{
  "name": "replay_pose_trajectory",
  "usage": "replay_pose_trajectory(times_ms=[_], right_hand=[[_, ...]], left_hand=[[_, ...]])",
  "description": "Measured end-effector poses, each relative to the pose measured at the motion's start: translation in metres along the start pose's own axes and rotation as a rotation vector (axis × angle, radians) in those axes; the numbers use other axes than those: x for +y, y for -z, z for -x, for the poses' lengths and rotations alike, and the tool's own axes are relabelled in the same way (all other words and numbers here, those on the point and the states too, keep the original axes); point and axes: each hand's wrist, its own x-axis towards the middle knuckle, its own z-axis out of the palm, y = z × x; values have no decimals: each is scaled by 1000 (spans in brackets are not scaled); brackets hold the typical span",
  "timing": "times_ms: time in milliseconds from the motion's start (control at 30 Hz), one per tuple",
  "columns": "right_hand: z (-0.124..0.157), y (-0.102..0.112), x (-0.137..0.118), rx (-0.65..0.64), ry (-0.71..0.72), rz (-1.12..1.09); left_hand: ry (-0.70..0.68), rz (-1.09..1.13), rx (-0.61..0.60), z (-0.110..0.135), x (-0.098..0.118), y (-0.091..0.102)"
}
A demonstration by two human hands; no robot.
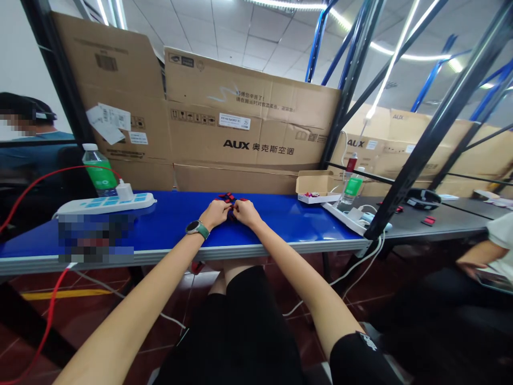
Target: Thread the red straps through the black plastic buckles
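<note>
A tall brown cardboard panel printed with black lettering stands along the far edge of a long blue-topped table with a grey metal edge. To the right is a dark table, where another person in a white top sits holding a flat device.

On the blue table's left side lies a long white power strip with pale blue sockets; a clear plastic bottle with a green label stands just behind it. A second white power strip lies near the right end, with another green-labelled bottle behind it. Left of that bottle, a small open cardboard box with a white front holds tiny reddish items.

The left hand and the right hand come close together over the middle of the blue table, near its far side. A round-faced watch on a green strap circles the left wrist. The fingers of both hands are bent inward, pinching a small red-and-black object between them. It is mostly hidden, and I cannot tell whether it is one part or several.
</note>
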Motion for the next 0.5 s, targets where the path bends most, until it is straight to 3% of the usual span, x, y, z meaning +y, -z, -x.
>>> replay_pose_trajectory(times_ms=[167,500], right_hand=[[-2,-2,4,-45,-40,-41],[-4,-5,11,-85,-74,-227]], left_hand=[[22,14,-43,1,7,1],[-31,-176,-125,2,16,5]])
